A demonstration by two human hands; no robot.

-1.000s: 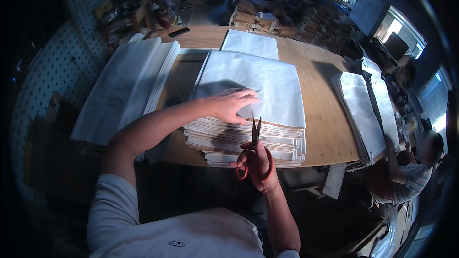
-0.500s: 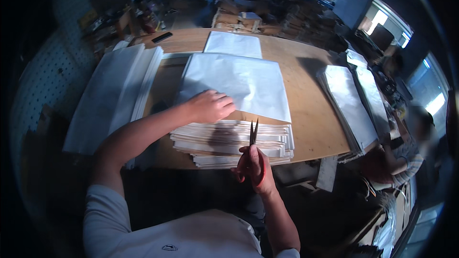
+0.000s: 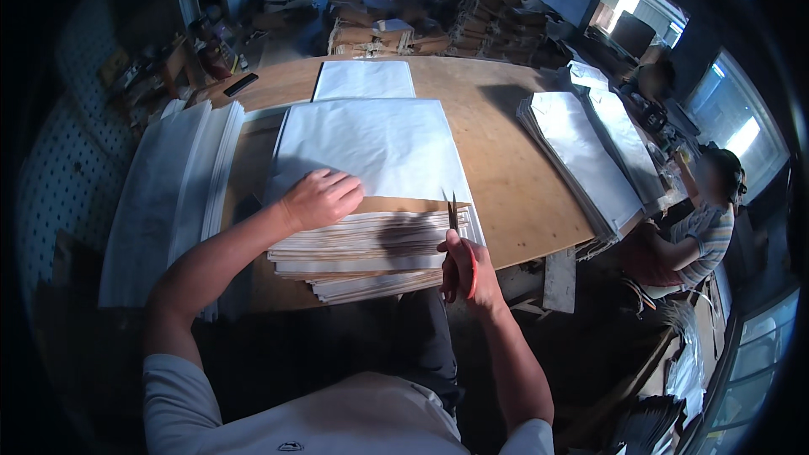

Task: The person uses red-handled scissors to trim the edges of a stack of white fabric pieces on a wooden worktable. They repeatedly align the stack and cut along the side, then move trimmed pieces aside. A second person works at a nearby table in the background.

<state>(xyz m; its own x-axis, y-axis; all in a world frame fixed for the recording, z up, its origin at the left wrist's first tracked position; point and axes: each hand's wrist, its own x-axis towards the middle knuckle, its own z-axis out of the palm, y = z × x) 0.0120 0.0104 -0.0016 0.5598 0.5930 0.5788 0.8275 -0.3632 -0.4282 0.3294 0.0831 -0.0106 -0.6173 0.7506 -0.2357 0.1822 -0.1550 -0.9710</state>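
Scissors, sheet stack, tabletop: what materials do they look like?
Scissors: dark metal blades, likely steel; red handles, probably plastic, mostly hidden in the right hand.
Sheet stack under the left hand: thin white matte sheets, paper or lightweight fabric; brownish layered edges suggest paper.
Tabletop: bare wood, likely plywood, showing tan grain, unvarnished look.

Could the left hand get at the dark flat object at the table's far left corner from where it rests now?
Probably yes. The left hand rests on the paper stack; the dark object lies beyond it, with only flat sheets and bare table between. It would likely take a long stretch or a lean.
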